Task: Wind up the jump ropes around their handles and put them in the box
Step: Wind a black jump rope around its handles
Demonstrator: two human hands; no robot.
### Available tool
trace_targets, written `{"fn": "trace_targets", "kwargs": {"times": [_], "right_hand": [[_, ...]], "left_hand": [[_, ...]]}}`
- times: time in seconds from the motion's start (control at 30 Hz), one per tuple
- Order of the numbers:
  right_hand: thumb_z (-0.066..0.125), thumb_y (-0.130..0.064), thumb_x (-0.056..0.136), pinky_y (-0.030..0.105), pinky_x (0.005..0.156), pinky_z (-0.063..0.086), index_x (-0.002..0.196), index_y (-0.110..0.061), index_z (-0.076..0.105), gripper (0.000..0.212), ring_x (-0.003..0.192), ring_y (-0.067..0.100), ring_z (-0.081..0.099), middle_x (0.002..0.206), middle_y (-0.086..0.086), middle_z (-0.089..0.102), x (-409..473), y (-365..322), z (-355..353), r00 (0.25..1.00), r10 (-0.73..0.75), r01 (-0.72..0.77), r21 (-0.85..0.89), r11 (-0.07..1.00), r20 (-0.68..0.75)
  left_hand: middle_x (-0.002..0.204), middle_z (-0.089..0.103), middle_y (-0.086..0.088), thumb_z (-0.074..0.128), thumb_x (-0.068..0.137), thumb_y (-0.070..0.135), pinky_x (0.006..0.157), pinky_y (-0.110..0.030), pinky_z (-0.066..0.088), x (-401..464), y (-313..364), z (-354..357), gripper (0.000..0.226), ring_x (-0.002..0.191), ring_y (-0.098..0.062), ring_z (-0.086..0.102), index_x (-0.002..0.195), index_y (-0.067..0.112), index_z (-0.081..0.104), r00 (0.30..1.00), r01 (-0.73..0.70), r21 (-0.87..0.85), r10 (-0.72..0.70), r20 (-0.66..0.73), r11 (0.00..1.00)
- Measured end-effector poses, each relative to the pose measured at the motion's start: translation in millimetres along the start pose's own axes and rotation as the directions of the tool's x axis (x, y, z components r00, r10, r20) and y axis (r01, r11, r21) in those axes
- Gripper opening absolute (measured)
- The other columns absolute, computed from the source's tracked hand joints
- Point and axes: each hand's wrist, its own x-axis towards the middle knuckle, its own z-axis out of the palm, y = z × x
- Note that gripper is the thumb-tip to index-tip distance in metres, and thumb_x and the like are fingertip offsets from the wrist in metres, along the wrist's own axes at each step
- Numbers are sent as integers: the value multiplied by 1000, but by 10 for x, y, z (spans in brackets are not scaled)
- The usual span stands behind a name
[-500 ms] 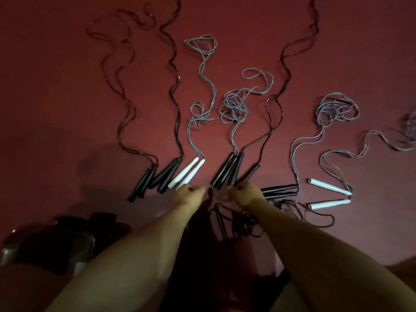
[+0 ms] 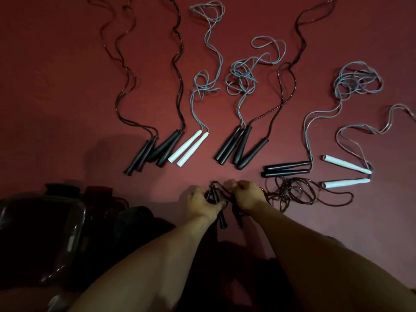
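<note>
Several jump ropes lie spread on a dark red floor. My left hand grips the black handles of a dark rope near the bottom centre. My right hand holds the same rope's cord close beside them, and its loose loops trail off to the right. A clear plastic box sits at the lower left. Other pairs rest further out: black handles, white handles, black handles, black handles and white handles.
Long cords snake away from the handles toward the top of the view, some grey-blue, some dark. Dark containers stand behind the box. Bare red floor spreads at the far left.
Both hands have drawn back toward me from the row of handles, bringing the dark rope's handles with them. The left hand now grips the handles; the right hand holds the cord.
</note>
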Motion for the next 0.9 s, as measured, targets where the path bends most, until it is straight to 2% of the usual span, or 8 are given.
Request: {"fn": "trace_targets", "kwargs": {"times": [0.1,0.2,0.3,0.4,0.5,0.6,0.7,0.9], "right_hand": [[46,-47,97,40,89,53,100,-13,69,42,94,32,64,101,14,69,39,50,66,999,44,-46,126,991,19],[47,-37,98,35,60,54,83,-14,67,34,61,27,60,74,9,63,55,90,77,994,86,-101,277,956,64],[47,-30,98,37,71,51,76,-16,69,33,71,24,60,75,3,68,48,152,105,994,77,-98,318,943,78],[46,-24,100,26,50,40,77,-15,64,31,56,16,48,66,2,56,-21,128,91,988,77,-129,438,890,135],[45,-11,101,16,34,34,89,-10,59,19,43,6,46,64,2,50,-165,82,-64,981,16,-109,482,870,192],[51,-17,97,16,38,40,83,-16,60,17,52,8,50,68,-2,56,-305,43,-213,985,0,-87,496,864,173],[46,-33,99,25,43,36,71,-16,66,38,46,13,49,61,2,59,-459,9,-315,991,-21,-51,505,862,136],[36,-29,103,28,64,46,75,-15,55,37,74,18,64,80,6,68,-891,-204,-534,971,-121,-70,729,681,206]], "left_hand": [[115,56,-5,85,70,32,88,-29,47,20,-38,86,50,103,-25,60,109,13,61,995,-43,68,49,-82,997],[99,72,-7,80,76,29,81,-29,52,74,-79,118,25,92,-24,67,93,13,72,991,-44,43,49,-121,998],[85,74,-2,78,76,22,74,-23,49,114,-107,54,12,83,-20,68,85,15,76,990,-67,-18,64,-123,998],[66,64,0,77,80,14,53,-14,40,136,-104,-24,15,61,-12,57,68,15,68,983,-182,-99,182,-7,978],[80,74,-4,74,86,13,71,-27,54,82,-33,-182,4,71,-14,63,87,9,75,947,-158,-216,209,242,964],[81,75,1,74,88,20,70,-26,53,0,122,-438,9,72,-13,66,94,14,77,896,-143,-188,208,392,972],[84,77,-5,72,89,21,82,-38,57,-164,385,-768,11,73,-18,72,93,11,75,845,-139,-176,209,493,975],[67,72,-2,62,97,21,51,-24,54,-790,962,-1440,20,56,-12,67,96,3,70,763,-308,-51,278,583,950]]}}
